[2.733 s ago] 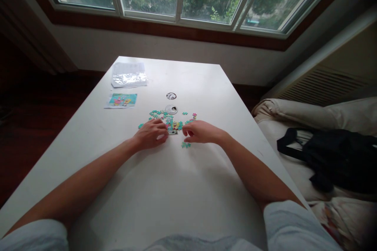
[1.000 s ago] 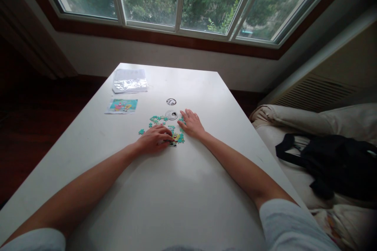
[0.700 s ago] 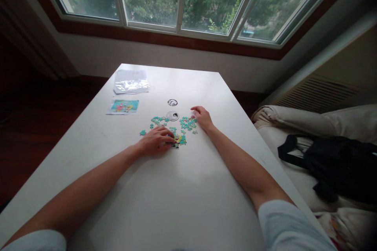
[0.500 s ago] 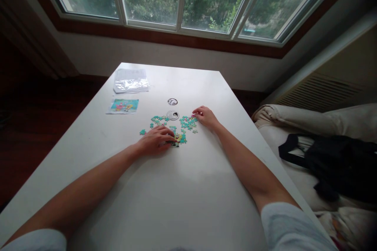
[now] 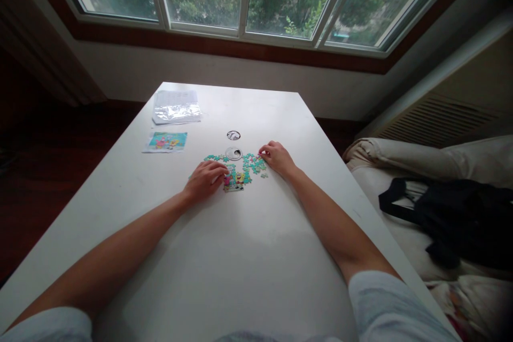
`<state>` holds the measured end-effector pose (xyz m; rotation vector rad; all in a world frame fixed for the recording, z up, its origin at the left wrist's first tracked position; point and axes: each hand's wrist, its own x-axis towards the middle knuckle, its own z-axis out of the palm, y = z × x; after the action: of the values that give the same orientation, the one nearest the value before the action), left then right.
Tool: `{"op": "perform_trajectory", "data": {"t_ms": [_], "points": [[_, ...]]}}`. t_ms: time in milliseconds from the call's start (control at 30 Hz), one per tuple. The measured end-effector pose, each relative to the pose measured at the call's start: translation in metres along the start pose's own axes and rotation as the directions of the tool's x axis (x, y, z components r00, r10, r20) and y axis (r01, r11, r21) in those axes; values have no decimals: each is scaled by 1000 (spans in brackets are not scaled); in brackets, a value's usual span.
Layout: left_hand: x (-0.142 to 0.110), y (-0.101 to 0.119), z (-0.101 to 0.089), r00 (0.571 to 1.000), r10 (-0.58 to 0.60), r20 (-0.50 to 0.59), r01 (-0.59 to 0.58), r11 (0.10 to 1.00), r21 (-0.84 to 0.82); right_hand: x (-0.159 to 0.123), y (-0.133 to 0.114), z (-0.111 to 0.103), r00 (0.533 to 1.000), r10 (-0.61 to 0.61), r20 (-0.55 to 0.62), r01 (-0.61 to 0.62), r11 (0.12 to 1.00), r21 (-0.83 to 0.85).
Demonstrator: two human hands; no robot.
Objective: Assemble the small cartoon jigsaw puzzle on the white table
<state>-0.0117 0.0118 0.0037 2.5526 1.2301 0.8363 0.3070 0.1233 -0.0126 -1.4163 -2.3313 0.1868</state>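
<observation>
A partly joined jigsaw puzzle (image 5: 239, 177) with yellow and pink cartoon figures lies mid-table. At its left edge rests my left hand (image 5: 204, 179), palm down, fingers stretched toward the joined pieces and touching or just above them. To the right, my right hand (image 5: 278, 158) has thumb and forefinger pinched on a small pink puzzle piece (image 5: 260, 154), at the edge of several loose teal puzzle pieces (image 5: 253, 164). More loose pieces (image 5: 214, 158) lie beyond my left hand, which partly hides that side.
Two round discs (image 5: 233, 153), one behind the other, lie past the puzzle. A printed picture sheet (image 5: 166, 141) and a clear plastic packet (image 5: 177, 107) are at the far left of the white table (image 5: 240, 256). A couch with a black bag (image 5: 460, 219) stands at right.
My right hand moved from in front of the puzzle to the loose pieces, then pinched a pink piece. My left hand has drawn back leftward, uncovering the pink figure.
</observation>
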Motion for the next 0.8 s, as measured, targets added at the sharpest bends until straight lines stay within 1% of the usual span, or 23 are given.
{"op": "perform_trajectory", "data": {"t_ms": [100, 167, 233, 400, 500, 633, 800], "points": [[0, -7, 0, 990, -120, -77, 122, 992, 17, 0, -4, -2, 1000, -1, 17, 1, 999, -40], [1, -11, 1, 984, -150, -91, 153, 988, 19, 0, -5, -1, 1000, -4, 17, 5, 999, -45], [1, -12, 1, 987, -138, -82, 140, 990, 13, 0, -6, -1, 999, -24, 22, 25, 999, -31], [2, -12, 1, 999, -41, -22, 41, 999, 0, 1, -6, -1, 998, -44, 48, 44, 999, 9], [2, -13, 2, 999, -36, -7, 36, 999, 10, 3, -6, -1, 998, -41, 49, 39, 998, 47], [2, -15, 3, 999, -39, -6, 39, 999, 26, 4, -7, 0, 1000, -24, 17, 20, 984, 177], [1, -13, 3, 999, -39, -17, 39, 999, 11, -2, -14, -3, 997, 64, -29, -47, 912, 407]]}}
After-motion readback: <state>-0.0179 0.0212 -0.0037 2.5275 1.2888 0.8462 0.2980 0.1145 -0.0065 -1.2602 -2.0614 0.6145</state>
